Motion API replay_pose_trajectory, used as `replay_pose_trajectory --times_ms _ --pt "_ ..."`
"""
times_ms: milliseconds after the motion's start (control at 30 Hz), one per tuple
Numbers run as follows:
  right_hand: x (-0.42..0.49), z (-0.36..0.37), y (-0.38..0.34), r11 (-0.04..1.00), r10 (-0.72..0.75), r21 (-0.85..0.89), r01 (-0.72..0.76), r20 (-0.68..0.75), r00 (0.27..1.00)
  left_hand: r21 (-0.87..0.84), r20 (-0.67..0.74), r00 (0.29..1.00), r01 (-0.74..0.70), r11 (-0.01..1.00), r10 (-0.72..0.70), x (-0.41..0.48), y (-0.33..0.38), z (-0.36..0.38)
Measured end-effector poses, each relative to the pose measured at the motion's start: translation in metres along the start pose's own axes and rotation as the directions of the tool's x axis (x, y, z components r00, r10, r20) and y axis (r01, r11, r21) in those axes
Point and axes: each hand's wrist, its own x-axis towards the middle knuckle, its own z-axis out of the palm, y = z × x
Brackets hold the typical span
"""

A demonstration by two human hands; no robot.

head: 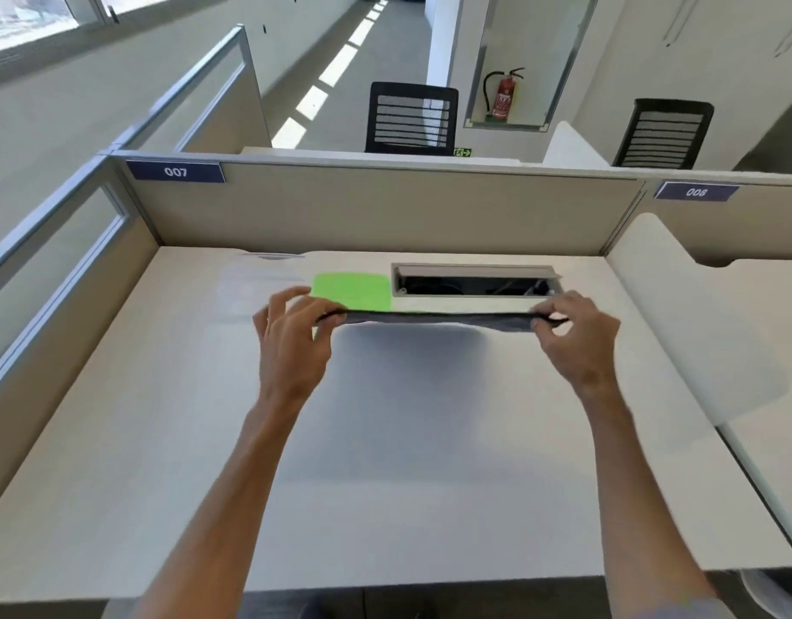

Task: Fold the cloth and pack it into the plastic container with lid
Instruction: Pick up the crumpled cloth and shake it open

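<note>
My left hand [291, 337] and right hand [577, 337] each pinch an end of the dark cloth [434, 318], stretched edge-on above the worktop [162, 395] near the green lid [354, 290]; I should keep it taut and corners level.

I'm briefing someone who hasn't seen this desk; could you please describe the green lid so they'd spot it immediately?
Start at the desk under the 007 sign. Near its back edge sits an open cable tray; the green lid lies flat immediately to its left, just behind the left hand. It is the only bright green item there.
</note>
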Motion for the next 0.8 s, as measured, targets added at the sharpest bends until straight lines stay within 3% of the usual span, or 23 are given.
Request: replay_pose_trajectory --times_ms 167,333,533,800 --pt "-0.117 0.051 0.067 0.979 0.192 -0.112 -0.17 0.222 0.956 0.077 0.254 0.956 0.129 0.989 -0.145 -0.134 -0.043 0.042" --pt "-0.215 0.075 0.102 0.949 0.295 -0.246 -0.199 0.458 0.839 0.202 0.435 0.883 0.098 0.975 -0.178 -0.228 -0.068 0.056" --pt "-0.293 0.082 0.119 0.938 0.272 -0.313 -0.148 0.4 0.875 0.272 0.438 0.879 0.07 0.96 -0.188 -0.281 -0.066 0.061" --pt "-0.294 0.085 0.115 0.95 0.224 -0.296 -0.098 0.427 0.876 0.216 0.487 0.858 0.059 0.975 -0.16 -0.289 -0.056 0.08"
